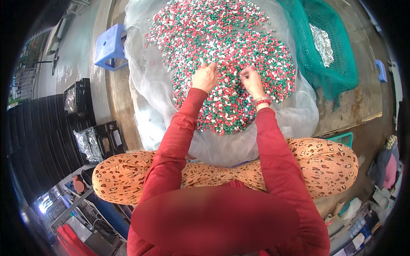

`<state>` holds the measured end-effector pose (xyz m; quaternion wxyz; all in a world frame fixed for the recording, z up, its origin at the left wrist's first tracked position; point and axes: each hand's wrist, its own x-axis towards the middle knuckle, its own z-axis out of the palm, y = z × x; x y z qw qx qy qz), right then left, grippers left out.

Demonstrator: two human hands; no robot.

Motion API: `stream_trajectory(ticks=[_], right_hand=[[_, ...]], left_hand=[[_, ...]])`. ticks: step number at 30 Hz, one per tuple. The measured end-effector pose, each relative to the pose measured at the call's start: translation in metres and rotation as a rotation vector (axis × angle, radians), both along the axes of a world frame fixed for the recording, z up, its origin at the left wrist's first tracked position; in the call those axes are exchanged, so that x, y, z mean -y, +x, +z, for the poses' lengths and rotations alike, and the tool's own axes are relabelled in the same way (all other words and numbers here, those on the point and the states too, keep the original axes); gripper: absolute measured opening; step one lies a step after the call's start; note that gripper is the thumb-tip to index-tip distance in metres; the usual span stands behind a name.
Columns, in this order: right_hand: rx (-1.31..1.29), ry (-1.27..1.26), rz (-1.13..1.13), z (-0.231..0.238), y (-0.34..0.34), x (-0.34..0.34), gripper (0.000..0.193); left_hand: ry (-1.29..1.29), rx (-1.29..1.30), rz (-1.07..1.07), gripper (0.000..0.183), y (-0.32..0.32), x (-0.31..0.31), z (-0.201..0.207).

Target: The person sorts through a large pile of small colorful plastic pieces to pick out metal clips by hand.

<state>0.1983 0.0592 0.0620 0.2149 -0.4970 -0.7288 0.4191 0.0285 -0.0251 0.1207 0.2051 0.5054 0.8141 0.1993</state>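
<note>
Many small pieces [226,106] lie on a translucent sheet [149,87], likely for containment; left hand [205,77], right hand [253,83] there, fingers curled, grip unclear.

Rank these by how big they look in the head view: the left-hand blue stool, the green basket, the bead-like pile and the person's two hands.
1. Pile
2. Green basket
3. Blue stool
4. Left hand and right hand: too alike to rank.

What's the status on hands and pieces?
Left hand at the red, green and white pieces; right hand over them, grip unclear. Pieces spread loose on sheer white sheeting. No obstruction visible between hands and pieces.
</note>
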Motion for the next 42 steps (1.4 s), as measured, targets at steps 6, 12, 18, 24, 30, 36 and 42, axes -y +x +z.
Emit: stream_trajectory(ticks=[6,12,18,24,30,36,42], right_hand=[[0.258,0.173,0.354,-0.006,-0.004,0.027,0.03],[0.211,-0.417,0.454,0.012,0.008,0.023,0.019],[-0.242,-0.898,0.276,0.034,0.045,0.01,0.02],[0.106,-0.819,0.184,0.05,0.056,-0.005,0.032],[0.167,-0.802,0.059,0.046,0.059,0.0,0.024],[0.116,-0.8,0.014,0.059,0.048,0.013,0.018],[-0.04,-0.7,-0.109,0.07,0.045,0.006,0.013]], left_hand=[[0.197,0.151,0.031,0.016,-0.01,0.002,0.005],[0.505,1.761,0.052,0.023,-0.024,-0.002,0.034],[0.576,2.17,0.054,0.023,-0.01,-0.015,0.03],[0.249,2.074,-0.015,0.012,0.0,-0.014,0.022],[-0.218,0.082,-0.355,0.029,0.043,-0.006,-0.033],[-0.172,-0.118,-0.36,0.028,0.054,-0.008,-0.077],[-0.005,0.705,-0.189,0.027,0.019,-0.01,-0.043]])
